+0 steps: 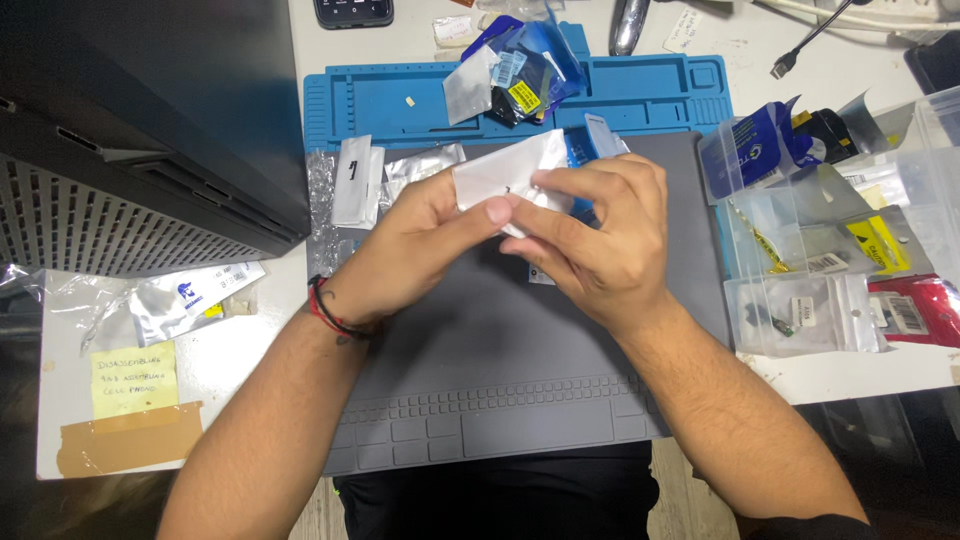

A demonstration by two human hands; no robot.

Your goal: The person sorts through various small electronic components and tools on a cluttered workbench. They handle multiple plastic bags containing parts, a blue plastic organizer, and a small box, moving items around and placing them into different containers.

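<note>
hands: two, left (pixel 415 245) and right (pixel 600 240), both pinching one pouch
pouch (pixel 505 170): one, small, white, flat
mats: two, grey (pixel 520 340), blue (pixel 400 100)

— What is the white table (pixel 80 430) covered with?
— A grey work mat (pixel 520 370) and a blue repair mat (pixel 400 100) are laid on it. Clear zip bags (pixel 805 312) are spread beside them, and a yellow sticky note (pixel 134 378) is stuck near brown tape (pixel 130 438).

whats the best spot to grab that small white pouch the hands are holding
Judging by its pose, grip the white pouch by its free upper edge, coming from the far side. It is flat and thin, so a pinch across both faces should suit it. The left hand and right hand already cover its near edge, over the grey mat.
</note>
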